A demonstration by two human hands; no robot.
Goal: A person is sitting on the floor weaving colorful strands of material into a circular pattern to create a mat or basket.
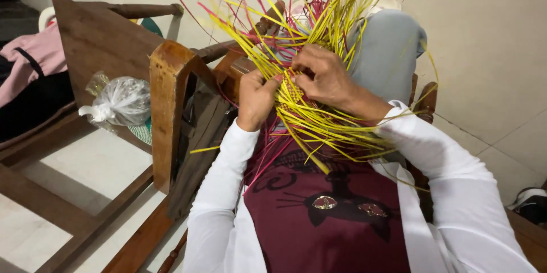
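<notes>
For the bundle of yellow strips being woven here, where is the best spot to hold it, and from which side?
Best at the woven core, where the yellow strips converge between the left hand and right hand. Come from both sides, as the hands do: the loose ends splay up and down and would likely bend.

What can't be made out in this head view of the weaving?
- Woven core of the yellow and pink strips: covered by the left hand and right hand.
- Fingertips of both hands: buried among the strips, so the exact grip is unclear.
- Contents of the knotted plastic bag: film too cloudy.
- Strip ends: cut off by the top edge.
</notes>
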